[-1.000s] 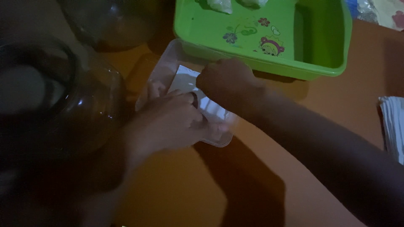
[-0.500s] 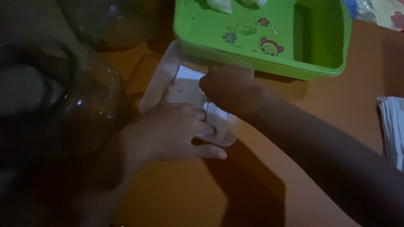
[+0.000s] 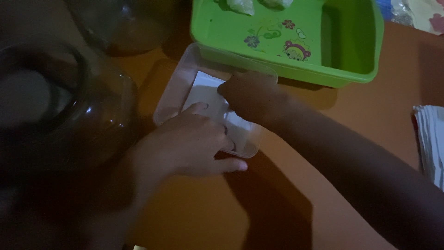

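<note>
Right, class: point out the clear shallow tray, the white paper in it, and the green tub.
clear shallow tray point(image 3: 178, 90), head view, on its bare left wall.
white paper point(image 3: 203, 90), head view, on its upper left part.
green tub point(image 3: 277, 69), head view, on its front wall.

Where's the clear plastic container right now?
The clear plastic container sits centre-frame in the head view on the orange table, just below the green tray, under the left hand and right hand.
</note>
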